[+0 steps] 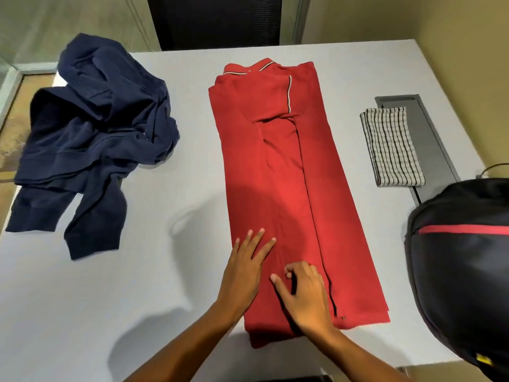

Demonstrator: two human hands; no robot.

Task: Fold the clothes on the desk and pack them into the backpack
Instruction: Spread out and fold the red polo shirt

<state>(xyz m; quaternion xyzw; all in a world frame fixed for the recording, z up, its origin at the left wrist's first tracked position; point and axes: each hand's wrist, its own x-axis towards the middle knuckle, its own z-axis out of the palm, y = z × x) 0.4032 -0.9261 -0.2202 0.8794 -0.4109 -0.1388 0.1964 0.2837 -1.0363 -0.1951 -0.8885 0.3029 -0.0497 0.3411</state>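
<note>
Your tabletop [165, 271] carries the red polo shirt [275, 175], folded into a strip whose long axis runs from the far collar to the hem nearest you. The black backpack [462, 271] sits to its right. Both grips rest on the hem end. Your left grip [245, 268] presses flat, fingers straight. Your right grip [305, 296] curls on the cloth; I cannot tell whether it pinches.

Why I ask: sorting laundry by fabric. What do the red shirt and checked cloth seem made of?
Red shirt: probably matte cotton knit; soft creases, striped collar. Checked cloth: probably thin woven cotton, matte; grid of dark lines, flat folds.
</note>
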